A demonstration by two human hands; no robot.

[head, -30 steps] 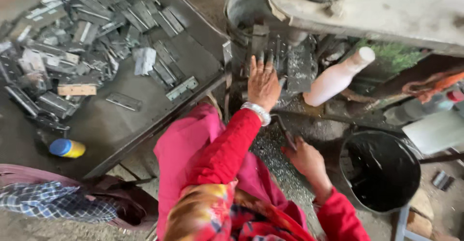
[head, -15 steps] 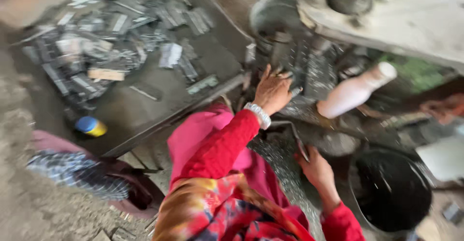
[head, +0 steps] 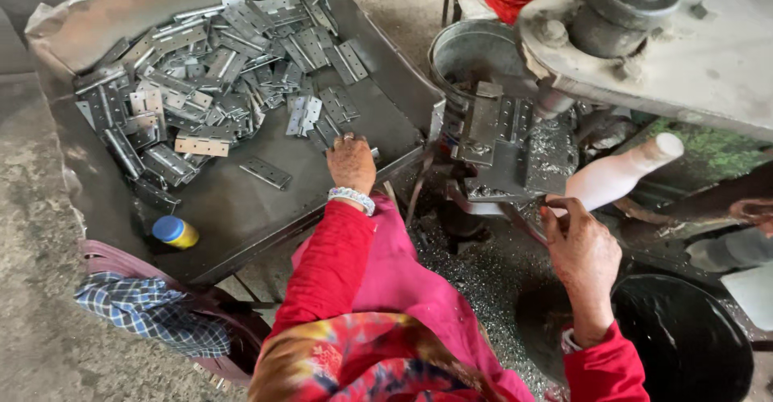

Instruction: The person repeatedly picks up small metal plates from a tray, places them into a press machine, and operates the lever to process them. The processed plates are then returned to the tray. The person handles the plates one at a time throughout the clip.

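Head view: left hand (head: pixel 351 163), palm down, fingers loosely spread, gripping nothing, rests on metal tray (head: pixel 241 209) near edge, loose hinge plate (head: pixel 266 172) just left, long axis diagonal; right hand (head: pixel 581 250), open, by white handle (head: pixel 616 176), farther off.

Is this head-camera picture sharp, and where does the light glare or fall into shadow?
Head view: mostly sharp, with soft, even daylight. The metal plates in the tray show pale glare on their flat faces. The left hand and right hand are crisp, with no motion blur. The black bucket is so dark that its inside cannot be made out. Straight edges bow slightly near the frame's borders.
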